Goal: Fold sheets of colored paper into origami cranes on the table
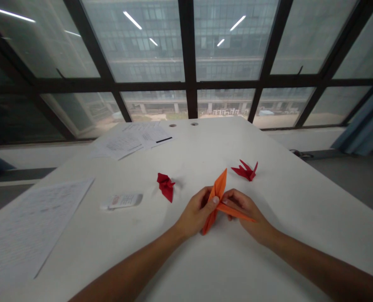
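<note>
Tall windows (227,42) in dark, straight frames stand beyond a smooth, matte white tabletop (202,151), and directions here run from the folded orange paper at the centre, twelve o'clock facing the glass. Toward nine o'clock, at the far left, lies a flat, thin written sheet (38,222), its lines blurred. Nearer on that same bearing is a small white oblong block (125,201) with print on its face. At ten o'clock, loose printed pages (126,142) overlap, one marked with a black bar. Just past nine o'clock sits a red folded paper (165,186), compact and sharply creased.

The left hand (195,212) reaches in from seven o'clock, gripping the orange paper (220,184), thumb pressed flat over its middle. Long, narrow points spread from there toward one, seven and four o'clock. The right hand (249,212), wrist coming from four o'clock, has curled fingers pinching the paper beside that thumb.

Near two o'clock rests a spiky red paper figure (246,171); farther right hangs a pleated blue curtain (362,121).
</note>
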